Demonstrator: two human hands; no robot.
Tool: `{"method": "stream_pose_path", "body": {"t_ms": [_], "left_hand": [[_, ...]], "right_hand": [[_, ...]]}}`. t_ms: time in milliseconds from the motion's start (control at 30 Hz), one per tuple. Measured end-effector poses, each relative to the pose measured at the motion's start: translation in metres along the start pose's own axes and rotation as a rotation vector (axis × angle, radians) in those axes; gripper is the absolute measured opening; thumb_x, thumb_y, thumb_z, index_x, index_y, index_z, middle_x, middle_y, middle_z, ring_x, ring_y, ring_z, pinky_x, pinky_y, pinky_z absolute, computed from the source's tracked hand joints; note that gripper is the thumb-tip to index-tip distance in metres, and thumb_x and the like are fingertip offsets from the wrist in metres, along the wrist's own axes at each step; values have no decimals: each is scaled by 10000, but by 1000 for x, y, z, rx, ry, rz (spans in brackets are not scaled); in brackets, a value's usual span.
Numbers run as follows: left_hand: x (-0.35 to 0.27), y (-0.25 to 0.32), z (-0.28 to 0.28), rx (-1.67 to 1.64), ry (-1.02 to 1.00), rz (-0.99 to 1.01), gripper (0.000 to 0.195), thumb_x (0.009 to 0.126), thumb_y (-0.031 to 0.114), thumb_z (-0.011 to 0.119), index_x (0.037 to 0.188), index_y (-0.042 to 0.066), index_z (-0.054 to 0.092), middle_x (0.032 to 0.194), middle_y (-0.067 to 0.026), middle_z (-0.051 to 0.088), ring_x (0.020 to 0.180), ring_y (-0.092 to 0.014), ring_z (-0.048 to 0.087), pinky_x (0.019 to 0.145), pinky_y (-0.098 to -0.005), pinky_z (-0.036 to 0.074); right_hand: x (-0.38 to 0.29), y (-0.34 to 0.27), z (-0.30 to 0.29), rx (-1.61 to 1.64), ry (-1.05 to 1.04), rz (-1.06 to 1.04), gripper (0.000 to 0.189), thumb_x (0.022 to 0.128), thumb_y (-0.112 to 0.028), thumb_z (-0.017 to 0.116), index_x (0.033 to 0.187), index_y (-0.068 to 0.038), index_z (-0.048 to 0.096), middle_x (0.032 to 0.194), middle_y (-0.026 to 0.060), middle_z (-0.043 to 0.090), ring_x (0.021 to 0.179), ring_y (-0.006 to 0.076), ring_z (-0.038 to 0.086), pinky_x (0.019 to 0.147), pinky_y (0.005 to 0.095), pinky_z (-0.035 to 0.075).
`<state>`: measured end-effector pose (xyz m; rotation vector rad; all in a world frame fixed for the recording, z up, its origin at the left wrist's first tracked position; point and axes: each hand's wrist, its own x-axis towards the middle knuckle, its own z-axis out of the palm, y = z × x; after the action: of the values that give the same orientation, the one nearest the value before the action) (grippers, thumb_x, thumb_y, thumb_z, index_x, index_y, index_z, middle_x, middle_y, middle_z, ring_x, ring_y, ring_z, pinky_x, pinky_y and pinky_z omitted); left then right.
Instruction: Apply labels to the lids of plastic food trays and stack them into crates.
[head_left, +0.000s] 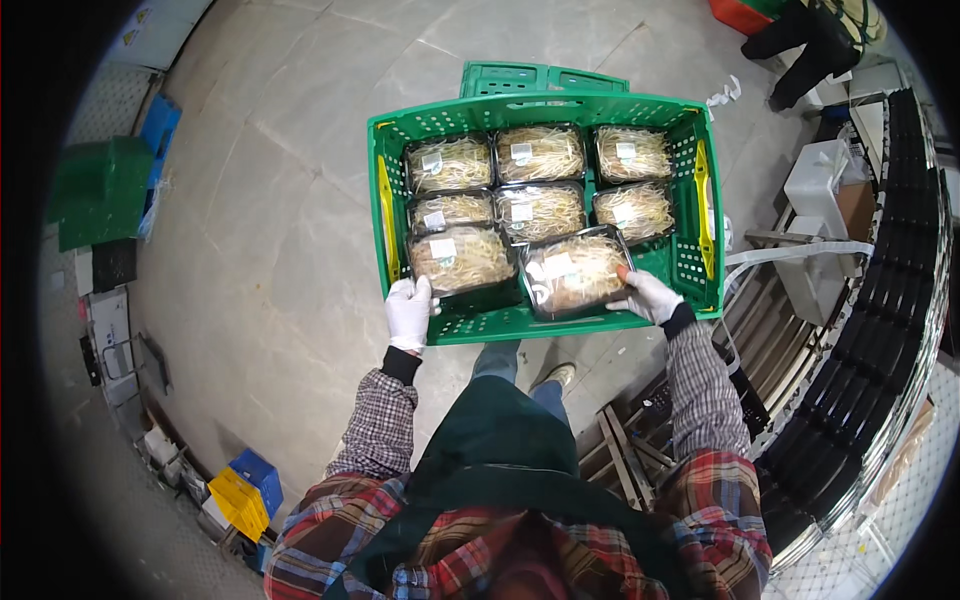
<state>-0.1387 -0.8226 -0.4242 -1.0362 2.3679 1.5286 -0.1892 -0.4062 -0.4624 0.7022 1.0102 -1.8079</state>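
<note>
A green plastic crate (540, 330) with yellow side handles stands before me. Inside are several black plastic trays of bean sprouts, wrapped in clear film and bearing labels. My left hand (409, 313), in a white glove, grips the lower left corner of the near-left tray of sprouts (466, 262), which sits tilted and overlaps the tray behind it. My right hand (651, 296), also gloved, holds the right edge of another tray of sprouts (576, 276), its thumb on top. That tray is askew at the crate's near side, its film shining. Fingers beneath both trays are hidden.
Behind the crate, part of another green crate (504, 78) shows. To the right, stacked black trays (847, 390) line a long curved-looking rack beside a white foam box (814, 176). A person (814, 49) stands far right. Yellow (238, 504) and blue crates (259, 474) sit lower left.
</note>
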Motion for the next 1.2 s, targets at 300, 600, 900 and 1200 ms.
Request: {"method": "stream_pose_path", "body": {"t_ms": [300, 600, 900, 1200], "left_hand": [[7, 25, 42, 1049, -259, 830, 442, 616, 281, 811, 953, 32, 673, 888, -225, 653, 838, -333, 643, 764, -434, 510], [92, -52, 79, 1608, -963, 906, 208, 828, 161, 547, 947, 40, 669, 938, -223, 652, 904, -365, 638, 772, -450, 514], [-161, 101, 170, 1088, -895, 1071, 401, 929, 270, 523, 1198, -25, 555, 1118, -208, 612, 1064, -304, 581, 946, -369, 430], [-860, 17, 212, 178, -1812, 1930, 597, 914, 320, 527, 1314, -97, 373, 1227, -292, 497, 1168, -402, 459, 1015, -408, 348]], "right_hand": [[81, 41, 51, -1362, 650, -93, 372, 830, -301, 596, 1063, -16, 545, 1061, 255, 624, 960, 363, 630, 813, 425, 505], [-208, 121, 136, -816, 1005, -1078, 380, 806, -159, 597, 1159, -29, 541, 1075, 164, 595, 959, 345, 596, 804, 400, 497], [-633, 465, 122, -539, 2672, -720, 275, 734, 22, 613, 1001, -39, 585, 853, 135, 597, 756, 285, 595, 670, 364, 490], [-828, 912, 4, 364, 2467, 657, 567, 891, -522, 446, 1081, -15, 615, 1071, 248, 611, 1035, 384, 578, 905, 447, 438]]}}
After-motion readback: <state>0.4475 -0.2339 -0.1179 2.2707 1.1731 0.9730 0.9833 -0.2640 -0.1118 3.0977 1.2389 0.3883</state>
